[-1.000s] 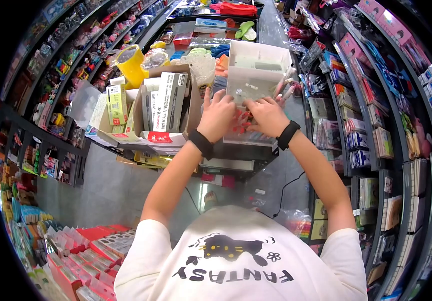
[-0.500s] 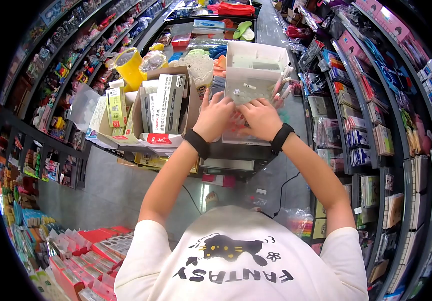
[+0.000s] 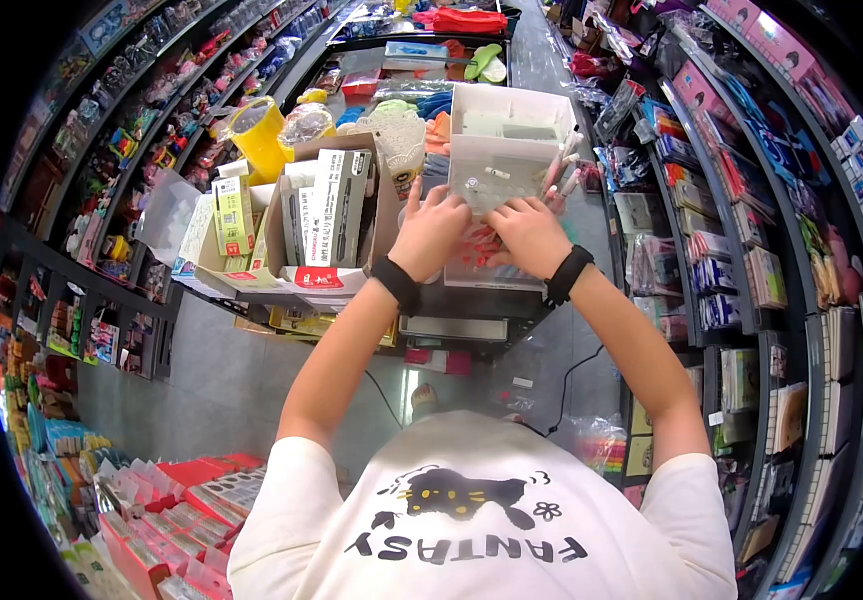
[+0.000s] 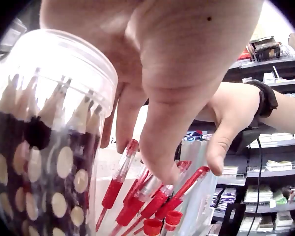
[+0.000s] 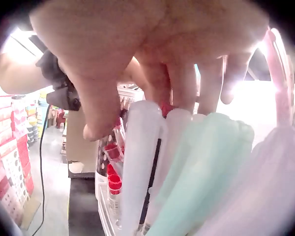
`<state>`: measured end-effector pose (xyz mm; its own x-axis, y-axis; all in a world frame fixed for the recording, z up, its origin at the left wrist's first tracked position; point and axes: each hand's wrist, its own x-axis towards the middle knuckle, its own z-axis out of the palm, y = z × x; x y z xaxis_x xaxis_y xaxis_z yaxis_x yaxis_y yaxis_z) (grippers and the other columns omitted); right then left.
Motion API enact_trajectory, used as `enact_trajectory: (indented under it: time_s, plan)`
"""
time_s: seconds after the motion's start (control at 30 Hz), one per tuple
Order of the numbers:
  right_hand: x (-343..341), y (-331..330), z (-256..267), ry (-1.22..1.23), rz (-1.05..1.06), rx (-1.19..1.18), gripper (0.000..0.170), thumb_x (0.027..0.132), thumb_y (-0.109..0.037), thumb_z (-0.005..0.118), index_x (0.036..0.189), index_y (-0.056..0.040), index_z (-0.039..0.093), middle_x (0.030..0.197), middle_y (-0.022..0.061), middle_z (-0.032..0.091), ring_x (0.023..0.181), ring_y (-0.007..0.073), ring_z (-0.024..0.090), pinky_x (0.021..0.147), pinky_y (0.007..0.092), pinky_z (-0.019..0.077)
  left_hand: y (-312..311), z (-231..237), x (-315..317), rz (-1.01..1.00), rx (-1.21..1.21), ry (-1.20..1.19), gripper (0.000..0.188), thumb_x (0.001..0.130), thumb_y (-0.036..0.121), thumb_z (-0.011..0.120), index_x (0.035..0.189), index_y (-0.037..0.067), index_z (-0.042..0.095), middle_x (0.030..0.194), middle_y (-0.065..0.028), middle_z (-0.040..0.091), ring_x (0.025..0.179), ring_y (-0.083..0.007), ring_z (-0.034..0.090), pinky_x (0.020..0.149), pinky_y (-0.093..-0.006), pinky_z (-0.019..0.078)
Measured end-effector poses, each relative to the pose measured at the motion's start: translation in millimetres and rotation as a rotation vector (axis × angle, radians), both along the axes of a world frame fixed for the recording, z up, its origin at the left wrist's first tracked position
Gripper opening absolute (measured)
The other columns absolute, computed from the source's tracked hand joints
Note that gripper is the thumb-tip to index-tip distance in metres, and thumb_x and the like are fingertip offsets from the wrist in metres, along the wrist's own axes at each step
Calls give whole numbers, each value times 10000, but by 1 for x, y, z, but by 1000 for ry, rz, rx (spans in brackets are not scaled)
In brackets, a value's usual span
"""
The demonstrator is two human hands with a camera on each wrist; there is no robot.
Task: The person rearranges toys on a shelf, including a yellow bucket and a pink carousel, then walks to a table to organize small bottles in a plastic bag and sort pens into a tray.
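Observation:
In the head view both hands reach into a translucent plastic bin (image 3: pixel 511 112). My left hand (image 3: pixel 433 235) hangs over red-capped gel pens (image 4: pixel 111 194), its thumb against their upper ends and a fingertip at one pen's top. Left of those pens, in the left wrist view, stands a clear jar of dark, spotted pencils (image 4: pixel 64 164). Beside it my right hand (image 3: pixel 529 238) points its fingers down behind a row of white and mint-green rounded sticks (image 5: pixel 201 157). The right thumb stands free of them. Those fingertips are partly hidden by the sticks.
A cardboard box (image 3: pixel 383 215) of packed marker boxes stands left of the bin, with a yellow cup (image 3: pixel 259 140) behind it. Pink pens (image 3: pixel 556 168) lean at the bin's right side. Stocked shelves (image 3: pixel 741 220) line the right; a black cable (image 3: pixel 563 390) lies on the floor.
Both hands stay over the pens in the bin. The right hand first came in close to the left, then shifted slightly right; the left has barely moved.

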<state>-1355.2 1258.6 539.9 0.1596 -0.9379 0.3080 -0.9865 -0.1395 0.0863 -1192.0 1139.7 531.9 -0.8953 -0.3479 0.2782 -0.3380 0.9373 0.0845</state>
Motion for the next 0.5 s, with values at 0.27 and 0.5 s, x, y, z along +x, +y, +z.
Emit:
enact_trajectory:
  time_s: [0.27,0.5]
  plan:
    - [-2,-5,-16,66,-17,-91,172,773,-181,649,933,-120,639,891,21,673,967,191,617,924,349,427,1,-4,-1,6,-53,36,309,730,186,768,1012,149,650,1082,12,605,1245,-211,476,1143,-552,161]
    - [-3,-8,-18,-14,-56,-31,187,768,-155,658,950,-122,630,931,33,671,970,212,617,925,355,428,4,-4,-3,31,-39,-2,308,750,175,746,1042,140,653,1068,-9,622,1207,-214,504,1135,-561,164]
